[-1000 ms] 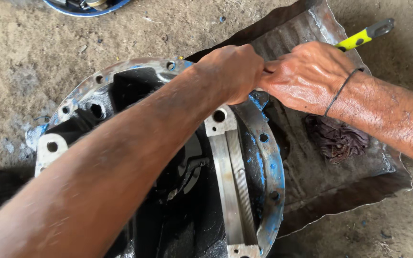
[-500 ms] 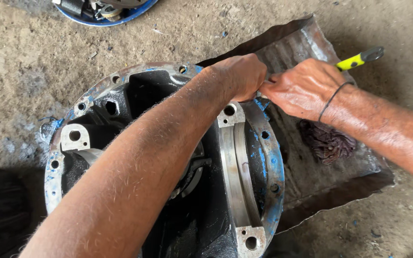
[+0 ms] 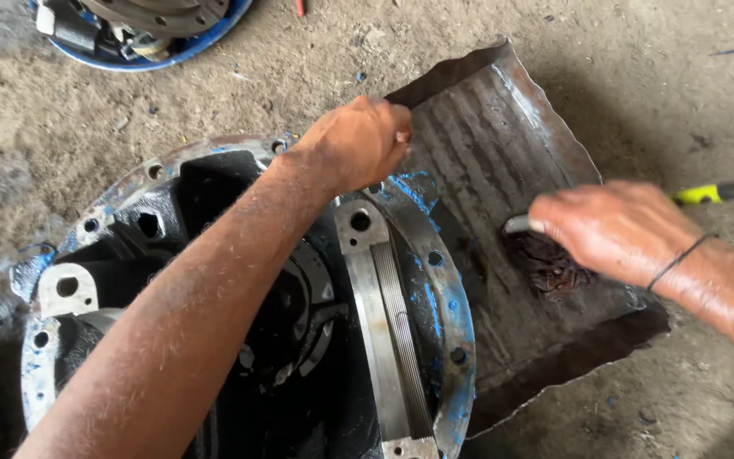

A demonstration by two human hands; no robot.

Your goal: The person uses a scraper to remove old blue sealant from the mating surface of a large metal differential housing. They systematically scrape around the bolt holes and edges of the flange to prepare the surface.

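A: Dirt floor [image 3: 656, 51], big housing [image 3: 435, 280] lying open. L hand [image 3: 358, 140]?
B: Clenched on its flange rim.
A: R hand [image 3: 613, 229]?
B: Fingers wrapped round a small metal bit over the metal sheet [image 3: 503, 110] w/ greasy rag [image 3: 550, 263]. Bolt holes empty, reassembly left.

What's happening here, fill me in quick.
A person crouches over a big, greasy metal gear housing with a blue-stained bolt flange, lying on the dirt floor. The left hand rests closed on the flange's upper rim. The right hand reaches over a bent metal sheet beside it, fingers at a dark, oily rag. A yellow-handled tool shows behind that hand.
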